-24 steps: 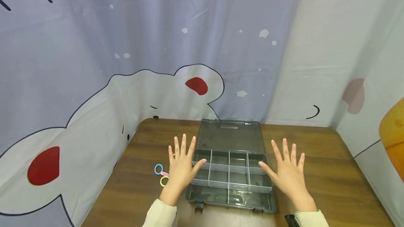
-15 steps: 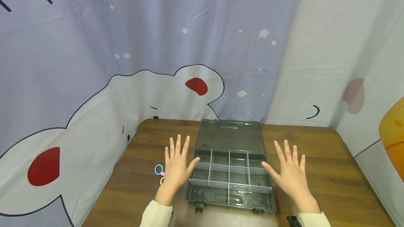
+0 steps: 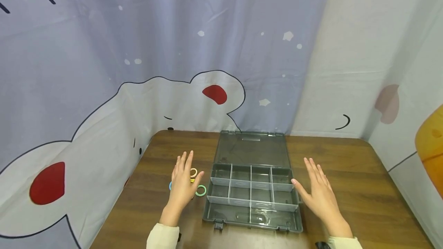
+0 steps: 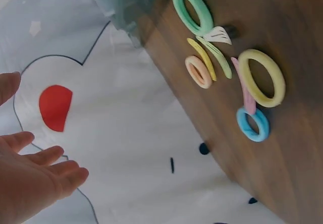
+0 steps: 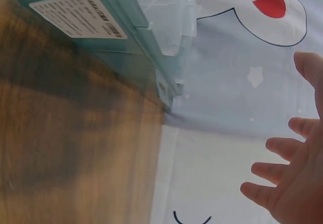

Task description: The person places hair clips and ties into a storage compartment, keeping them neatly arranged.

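My left hand [image 3: 181, 189], fingers extended and thumb spread, hovers left of a grey see-through box [image 3: 252, 151] and touches nothing. Beyond the box's right side my right hand [image 3: 320, 201] is likewise raised, holding nothing. The box stands with its lid laid back and its divided compartments bare. Partly hidden by my left hand in the head view, small coloured items lie on the table. In the left wrist view these are a green ring [image 4: 206, 17], yellow ring [image 4: 278, 77], blue ring [image 4: 242, 125], peach ring [image 4: 207, 75], pink strip [image 4: 243, 85], yellow strip [image 4: 203, 60], green strip [image 4: 217, 58] and white fan-shaped piece [image 4: 218, 35].
Everything rests on a brown wooden table [image 3: 353, 172]. A printed curtain [image 3: 173, 49] hangs behind it and along its sides. The box has latches [image 3: 219, 224] on its front edge and a white printed label [image 5: 78, 16] on its side.
My left hand has moved left, baring some rings between it and the box. My right hand has shifted slightly right and down. Both hands have turned more edge-on. The box has not moved.
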A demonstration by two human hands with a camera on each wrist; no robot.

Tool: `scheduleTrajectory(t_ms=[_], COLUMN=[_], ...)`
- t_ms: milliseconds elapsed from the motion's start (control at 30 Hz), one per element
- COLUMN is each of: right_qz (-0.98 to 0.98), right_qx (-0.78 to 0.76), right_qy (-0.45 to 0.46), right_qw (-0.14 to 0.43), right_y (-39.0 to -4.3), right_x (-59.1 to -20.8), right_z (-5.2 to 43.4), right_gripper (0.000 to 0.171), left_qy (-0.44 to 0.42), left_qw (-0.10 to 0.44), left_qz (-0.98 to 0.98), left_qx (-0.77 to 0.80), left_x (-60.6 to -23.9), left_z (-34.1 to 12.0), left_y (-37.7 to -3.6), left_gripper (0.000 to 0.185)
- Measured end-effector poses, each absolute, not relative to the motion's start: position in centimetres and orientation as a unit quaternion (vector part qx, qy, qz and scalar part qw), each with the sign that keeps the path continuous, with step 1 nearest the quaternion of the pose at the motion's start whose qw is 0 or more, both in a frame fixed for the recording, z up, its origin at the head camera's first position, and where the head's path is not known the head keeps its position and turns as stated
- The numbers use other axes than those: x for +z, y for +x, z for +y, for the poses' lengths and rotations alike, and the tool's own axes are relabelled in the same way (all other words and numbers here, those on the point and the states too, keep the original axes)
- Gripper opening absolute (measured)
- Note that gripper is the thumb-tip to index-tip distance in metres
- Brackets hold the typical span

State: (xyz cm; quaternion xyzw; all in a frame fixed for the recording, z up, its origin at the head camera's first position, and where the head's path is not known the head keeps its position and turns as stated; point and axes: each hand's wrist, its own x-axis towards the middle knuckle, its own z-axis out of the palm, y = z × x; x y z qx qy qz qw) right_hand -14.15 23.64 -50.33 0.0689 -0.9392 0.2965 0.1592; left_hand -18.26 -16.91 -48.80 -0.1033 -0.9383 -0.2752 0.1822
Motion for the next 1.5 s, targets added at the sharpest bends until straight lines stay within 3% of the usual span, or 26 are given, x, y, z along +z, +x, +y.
scheduleTrajectory(t_ms=[167, 400, 567, 833, 1100, 1500], right_qz=[-0.928, -0.912, -0.903, -0.891, -0.858, -0.838], right_qx=[0.329, 0.386, 0.411, 0.448, 0.506, 0.541], right_qy=[0.072, 0.077, 0.071, 0.067, 0.084, 0.073], right_qw=[0.16, 0.116, 0.103, 0.023, 0.022, -0.008], right_y=[-14.4, -14.5, -14.8, -15.0, -14.3, -13.2], right_x=[-51.0, -52.3, -52.8, -54.0, -55.7, -56.1], right_z=[23.9, 24.2, 24.0, 23.6, 24.9, 25.7], right_gripper=[0.078, 0.077, 0.076, 0.076, 0.074, 0.076], left_qy=[-0.088, -0.059, -0.037, 0.002, -0.005, -0.015], left_qw=[0.199, 0.201, 0.172, 0.126, 0.13, 0.07], left_qz=[-0.931, -0.921, -0.918, -0.913, -0.901, -0.902], left_qx=[-0.294, -0.328, -0.355, -0.387, -0.413, -0.426], left_x=[-49.5, -50.9, -51.8, -53.5, -55.9, -57.0], left_z=[-18.0, -19.2, -20.0, -21.5, -21.4, -20.7], left_y=[-18.4, -18.3, -18.0, -17.6, -19.6, -21.4], left_gripper=[0.077, 0.076, 0.074, 0.066, 0.05, 0.032])
